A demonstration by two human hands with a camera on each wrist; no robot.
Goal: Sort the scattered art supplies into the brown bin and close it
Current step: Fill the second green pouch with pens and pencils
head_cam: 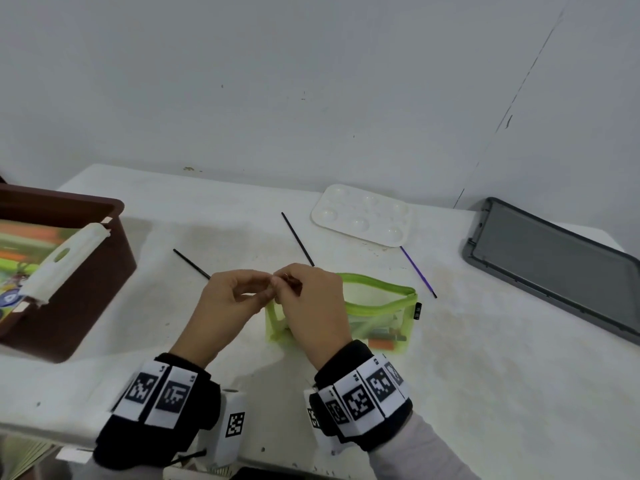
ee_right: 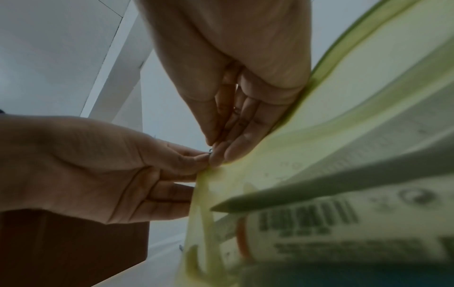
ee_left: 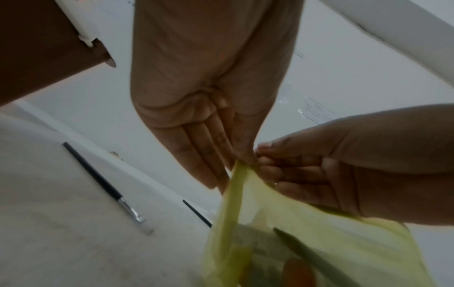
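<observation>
A green mesh zip pouch (head_cam: pixel 381 306) stands on the white table (head_cam: pixel 450 375) with pens and a labelled tube inside. My left hand (head_cam: pixel 268 281) pinches its upper left corner, also seen in the left wrist view (ee_left: pixel 242 156). My right hand (head_cam: pixel 283 282) pinches the same corner at the zip's end, where a small metal ring (ee_right: pixel 210 150) shows between the fingertips. The pouch (ee_right: pixel 343 155) fills the right wrist view. The brown bin (head_cam: pixel 86 282) sits open at the left, with a white tube and colourful items inside.
Two black paintbrushes (head_cam: pixel 192 264) (head_cam: pixel 298 239) and a purple one (head_cam: pixel 417 271) lie behind the pouch. A white palette (head_cam: pixel 362 214) lies at the back. The grey lid (head_cam: pixel 554 265) lies flat at the right. A wall runs close behind the table.
</observation>
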